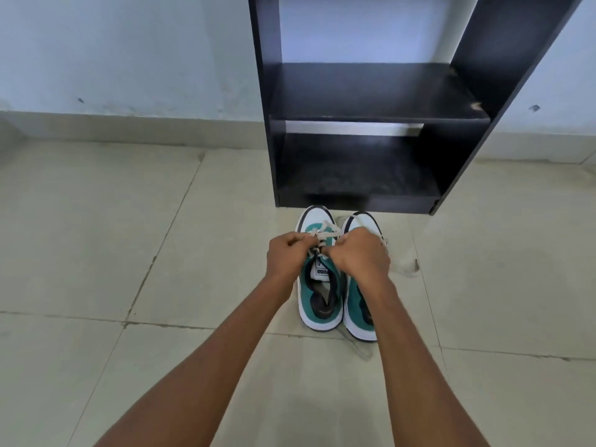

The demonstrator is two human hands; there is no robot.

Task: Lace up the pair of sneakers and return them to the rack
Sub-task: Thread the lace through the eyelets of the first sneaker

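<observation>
Two white and teal sneakers stand side by side on the floor, toes toward the rack. Over the left sneaker (319, 304), my left hand (285, 258) and my right hand (362, 256) each pinch a part of its cream lace (325, 235) above the tongue. The right sneaker (358, 304) is partly hidden under my right hand and forearm; a loose lace (358, 346) trails from its heel side. The black rack (364, 91) stands just beyond the toes, both of its shelves bare.
Beige floor tiles (129, 237) spread to the left and right of the shoes. A pale blue wall (129, 53) with a low skirting runs behind the rack. A small crumpled clear wrapper (408, 266) lies right of the shoes.
</observation>
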